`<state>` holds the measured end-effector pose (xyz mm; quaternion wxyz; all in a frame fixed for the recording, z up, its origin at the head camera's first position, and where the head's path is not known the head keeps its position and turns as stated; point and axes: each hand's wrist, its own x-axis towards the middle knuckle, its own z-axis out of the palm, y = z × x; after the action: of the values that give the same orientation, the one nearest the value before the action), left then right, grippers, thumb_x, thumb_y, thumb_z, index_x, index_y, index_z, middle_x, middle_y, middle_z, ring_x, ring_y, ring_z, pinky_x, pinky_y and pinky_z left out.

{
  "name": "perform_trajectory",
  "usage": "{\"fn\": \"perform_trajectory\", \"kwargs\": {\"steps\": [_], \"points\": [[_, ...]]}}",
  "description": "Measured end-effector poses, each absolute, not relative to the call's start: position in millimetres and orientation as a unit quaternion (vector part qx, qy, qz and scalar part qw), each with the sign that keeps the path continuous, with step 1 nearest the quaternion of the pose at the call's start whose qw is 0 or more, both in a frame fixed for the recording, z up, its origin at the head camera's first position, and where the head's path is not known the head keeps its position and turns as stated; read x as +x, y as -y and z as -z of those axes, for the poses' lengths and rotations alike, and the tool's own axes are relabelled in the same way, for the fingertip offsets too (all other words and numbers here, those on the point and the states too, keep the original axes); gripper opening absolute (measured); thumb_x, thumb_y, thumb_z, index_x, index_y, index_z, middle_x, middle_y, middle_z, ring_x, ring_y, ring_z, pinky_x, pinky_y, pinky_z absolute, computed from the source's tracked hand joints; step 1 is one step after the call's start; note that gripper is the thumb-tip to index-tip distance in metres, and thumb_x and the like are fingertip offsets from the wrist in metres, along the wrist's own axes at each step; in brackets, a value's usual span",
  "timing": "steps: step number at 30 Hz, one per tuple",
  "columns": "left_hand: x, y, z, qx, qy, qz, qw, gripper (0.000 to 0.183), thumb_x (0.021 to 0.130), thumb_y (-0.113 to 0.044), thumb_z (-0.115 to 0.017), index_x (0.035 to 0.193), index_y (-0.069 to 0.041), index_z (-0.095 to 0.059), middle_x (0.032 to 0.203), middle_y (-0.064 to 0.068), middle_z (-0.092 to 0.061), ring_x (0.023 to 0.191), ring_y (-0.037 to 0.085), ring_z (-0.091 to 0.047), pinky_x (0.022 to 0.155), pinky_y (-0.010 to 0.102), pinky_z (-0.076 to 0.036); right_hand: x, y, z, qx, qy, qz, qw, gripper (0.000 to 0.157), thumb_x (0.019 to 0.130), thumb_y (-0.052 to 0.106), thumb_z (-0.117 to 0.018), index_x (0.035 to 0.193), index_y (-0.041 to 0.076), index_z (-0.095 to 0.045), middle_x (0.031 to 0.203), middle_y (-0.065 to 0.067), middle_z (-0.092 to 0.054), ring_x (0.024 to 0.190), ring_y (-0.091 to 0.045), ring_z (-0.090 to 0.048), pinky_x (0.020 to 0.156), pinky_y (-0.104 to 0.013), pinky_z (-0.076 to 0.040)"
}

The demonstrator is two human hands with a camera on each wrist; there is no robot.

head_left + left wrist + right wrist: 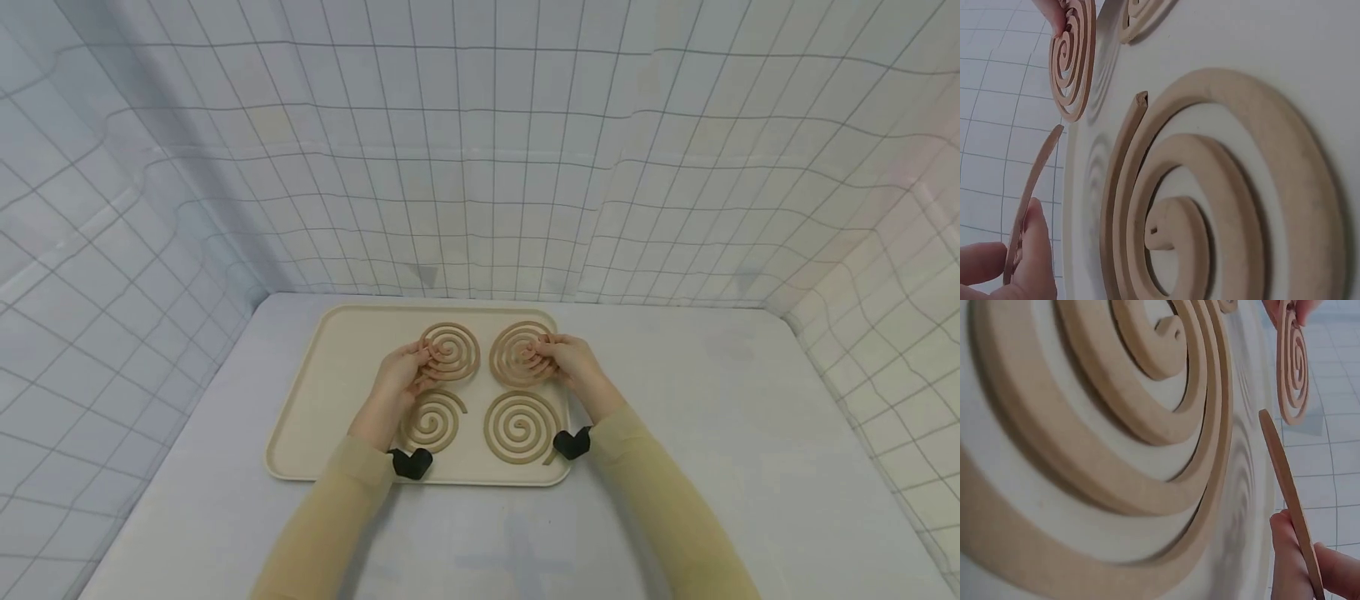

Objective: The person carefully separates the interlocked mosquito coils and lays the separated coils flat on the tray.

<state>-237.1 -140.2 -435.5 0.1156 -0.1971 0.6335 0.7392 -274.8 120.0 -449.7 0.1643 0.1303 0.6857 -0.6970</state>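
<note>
Four-fingered details are partly hidden, but my left hand (401,371) pinches a brown mosquito coil (447,348) by its left side. In the left wrist view this coil stands edge-on between thumb and fingers, clear above the tray. My right hand (577,364) pinches another mosquito coil by its right side, likewise raised and tilted, thin in the right wrist view. Nearer the body, two mosquito coils lie flat on the cream tray (337,375): a left one (429,423), partly behind my left wrist, and a right one (519,425) beside my right wrist.
The tray rests on a white table (675,400), its rim (330,482) low all round. White walls with a grid of dark lines (480,167) stand behind and at both sides. Black wrist bands (411,463) sit at the ends of the sleeves.
</note>
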Motion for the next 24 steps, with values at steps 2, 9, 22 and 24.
{"fn": "perform_trajectory", "kwargs": {"steps": [2,9,22,24], "points": [[-237.9,141.5,437.3,-0.192,-0.637,-0.737,0.120,0.039,0.104,-0.009,-0.045,0.142,0.001,-0.046,0.099,0.000,-0.061,0.078,0.006,-0.059,0.072,0.019,-0.053,-276.4,-119.9,451.5,0.130,-0.686,0.696,0.165,0.027,0.095,0.010,-0.065,0.116,-0.004,-0.057,0.088,0.001,-0.059,0.069,-0.006,-0.051,0.060,-0.017,-0.044],[-241.9,144.9,443.4,-0.191,-0.664,-0.714,0.112,0.048,0.101,-0.002,-0.049,0.148,0.003,-0.038,0.134,0.017,-0.053,0.088,0.005,-0.058,0.073,0.013,-0.052,-281.2,-118.8,456.8,0.110,-0.774,0.611,0.125,0.033,0.093,0.013,-0.067,0.119,-0.006,-0.058,0.101,-0.010,-0.062,0.077,-0.012,-0.056,0.065,-0.021,-0.047],[-241.6,148.1,443.3,-0.188,-0.693,-0.692,0.083,0.047,0.099,0.000,-0.053,0.144,0.005,-0.040,0.130,0.023,-0.055,0.077,0.004,-0.059,0.066,0.012,-0.050,-284.0,-108.3,449.1,0.021,-0.930,0.367,0.027,0.041,0.088,0.014,-0.074,0.120,-0.007,-0.059,0.104,-0.022,-0.068,0.085,-0.027,-0.063,0.071,-0.033,-0.054],[-241.9,148.8,443.3,-0.185,-0.691,-0.694,0.082,0.047,0.098,0.001,-0.053,0.144,0.007,-0.039,0.129,0.023,-0.056,0.077,0.004,-0.059,0.067,0.013,-0.050,-284.8,-106.9,449.3,0.012,-0.934,0.356,0.022,0.042,0.088,0.012,-0.073,0.123,-0.007,-0.057,0.101,-0.021,-0.069,0.083,-0.026,-0.063,0.071,-0.033,-0.054]]}}
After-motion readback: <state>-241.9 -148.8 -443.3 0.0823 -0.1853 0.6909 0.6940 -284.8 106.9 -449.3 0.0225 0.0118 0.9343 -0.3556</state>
